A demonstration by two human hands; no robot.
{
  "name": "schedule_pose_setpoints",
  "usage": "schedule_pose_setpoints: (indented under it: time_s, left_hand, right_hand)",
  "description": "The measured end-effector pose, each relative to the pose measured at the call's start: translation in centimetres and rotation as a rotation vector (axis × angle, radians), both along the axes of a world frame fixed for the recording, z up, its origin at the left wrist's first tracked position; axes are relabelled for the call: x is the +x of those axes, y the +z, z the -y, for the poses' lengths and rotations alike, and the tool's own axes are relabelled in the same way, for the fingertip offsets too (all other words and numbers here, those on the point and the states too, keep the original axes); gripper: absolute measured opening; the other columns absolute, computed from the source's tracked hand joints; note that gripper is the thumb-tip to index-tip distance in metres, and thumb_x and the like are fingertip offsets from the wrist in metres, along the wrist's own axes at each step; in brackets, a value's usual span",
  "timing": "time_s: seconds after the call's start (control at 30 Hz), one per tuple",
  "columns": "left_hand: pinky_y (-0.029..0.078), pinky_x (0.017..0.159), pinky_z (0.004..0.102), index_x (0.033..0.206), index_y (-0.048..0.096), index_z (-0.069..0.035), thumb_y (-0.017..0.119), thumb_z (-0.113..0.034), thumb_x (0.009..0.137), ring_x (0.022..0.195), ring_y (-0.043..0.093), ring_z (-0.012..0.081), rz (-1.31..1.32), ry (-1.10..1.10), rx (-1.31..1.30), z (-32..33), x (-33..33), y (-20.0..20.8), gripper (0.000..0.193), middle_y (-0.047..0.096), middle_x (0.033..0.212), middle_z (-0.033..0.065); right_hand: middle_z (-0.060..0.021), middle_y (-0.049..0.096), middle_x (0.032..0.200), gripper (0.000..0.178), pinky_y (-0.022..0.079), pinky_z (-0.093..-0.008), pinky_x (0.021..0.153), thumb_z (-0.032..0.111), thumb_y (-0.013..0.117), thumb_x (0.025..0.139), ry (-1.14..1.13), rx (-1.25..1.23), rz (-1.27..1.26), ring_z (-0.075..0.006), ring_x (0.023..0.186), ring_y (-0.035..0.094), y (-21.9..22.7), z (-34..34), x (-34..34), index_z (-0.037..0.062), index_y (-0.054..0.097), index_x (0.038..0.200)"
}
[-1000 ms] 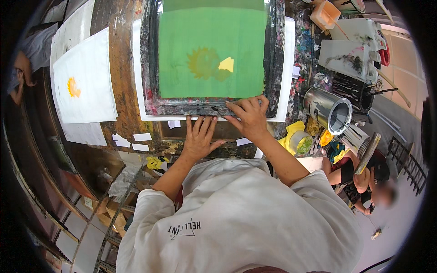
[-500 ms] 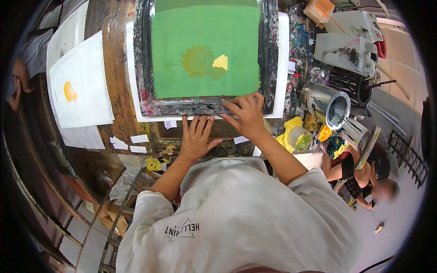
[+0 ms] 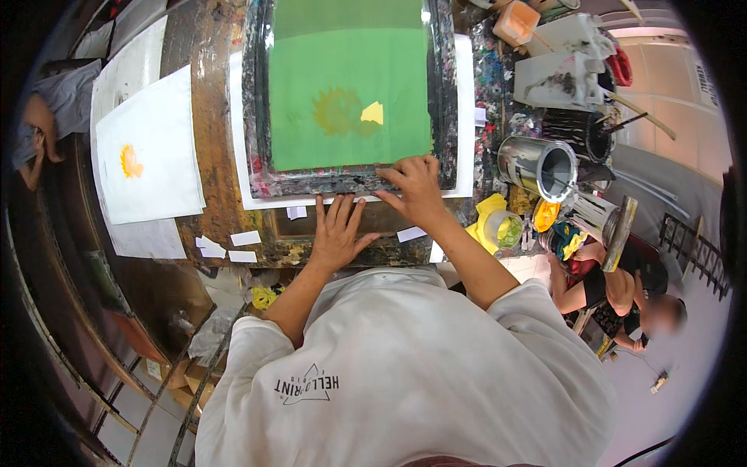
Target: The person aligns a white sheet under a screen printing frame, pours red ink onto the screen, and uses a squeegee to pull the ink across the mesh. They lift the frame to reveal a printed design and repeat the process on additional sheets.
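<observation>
The left grip, a bare hand with fingers spread, is released; its fingertips come over the near edge of a white sheet, up to the paint-stained frame of a screen, and I cannot tell if they touch this frame. The right grip has its fingers on the near bar, toward the right corner, with the thumb at the near edge; whether it is clenched there, I cannot tell. The frame lies on the white sheet, at the far middle of the desk. Its green mesh carries a brownish spiky shape and, just right of it, a yellow patch. At the left lies a printed sheet with an orange-yellow figure. To the right, a metal can lies tilted, with a yellow cloth nearer.
</observation>
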State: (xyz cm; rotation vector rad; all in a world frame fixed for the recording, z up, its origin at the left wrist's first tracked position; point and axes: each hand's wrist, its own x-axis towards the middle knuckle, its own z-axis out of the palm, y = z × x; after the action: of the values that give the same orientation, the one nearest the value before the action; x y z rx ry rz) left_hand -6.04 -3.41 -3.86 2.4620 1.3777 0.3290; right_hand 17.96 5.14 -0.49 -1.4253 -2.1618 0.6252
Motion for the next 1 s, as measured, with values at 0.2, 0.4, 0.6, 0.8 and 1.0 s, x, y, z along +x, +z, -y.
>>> schedule_pose_setpoints:
  time_s: [0.2,0.4,0.6,0.8,1.0]
  left_hand:
    - [0.024,0.126,0.0682,0.142,0.059,-0.001,0.076,-0.051,0.092,0.142,0.046,0.0387,0.087,-0.062,0.093,-0.6,0.0,3.1,0.073,0.053,0.145,0.0207]
    - [0.049,0.111,0.0524,0.129,0.067,0.000,0.075,-0.038,0.098,0.118,0.064,0.0353,0.358,0.017,-0.231,-1.2,-2.2,7.2,0.049,0.068,0.118,0.0163]
    - [0.058,0.098,0.0382,0.132,0.062,0.007,0.057,-0.052,0.108,0.107,0.070,0.0232,1.017,0.615,-1.027,-2.3,-4.4,5.9,0.064,0.071,0.115,0.0153]
    - [0.059,0.095,0.0358,0.134,0.060,0.011,0.052,-0.060,0.109,0.104,0.071,0.0232,1.087,0.615,-1.165,-4.1,-4.2,6.0,0.076,0.071,0.120,0.0197]
    - [0.060,0.086,0.0322,0.132,0.063,0.006,0.053,-0.056,0.110,0.095,0.070,0.0175,0.964,0.493,-1.260,-3.5,-4.2,4.9,0.067,0.073,0.112,0.0124]
  right_hand:
    - [-0.0044,0.065,0.108,0.039,0.034,-0.0588,0.107,0.035,0.083,0.084,-0.001,0.059,0.296,-0.0268,0.111,0.061,0.9,0.9,-1.1,0.0191,0.071,0.118]
    - [-0.0039,0.068,0.111,0.041,0.033,-0.0602,0.110,0.036,0.082,0.085,-0.047,0.082,0.415,-0.0262,0.115,0.062,1.2,1.4,-2.2,0.0190,0.071,0.121]
    - [-0.0060,0.070,0.112,0.046,0.033,-0.0605,0.111,0.037,0.083,0.084,-0.047,0.071,0.474,-0.0276,0.114,0.064,1.2,1.7,-2.8,0.0176,0.071,0.125]
    - [-0.0091,0.072,0.121,0.057,0.031,-0.0644,0.116,0.036,0.080,0.089,-0.096,-0.057,0.467,-0.0306,0.122,0.065,3.1,2.2,-3.3,0.0153,0.064,0.140]
    - [-0.0140,0.071,0.125,0.054,0.044,-0.0503,0.111,0.027,0.075,0.095,-0.237,-0.195,0.056,-0.0342,0.119,0.065,11.0,8.2,-1.2,0.0122,0.061,0.145]
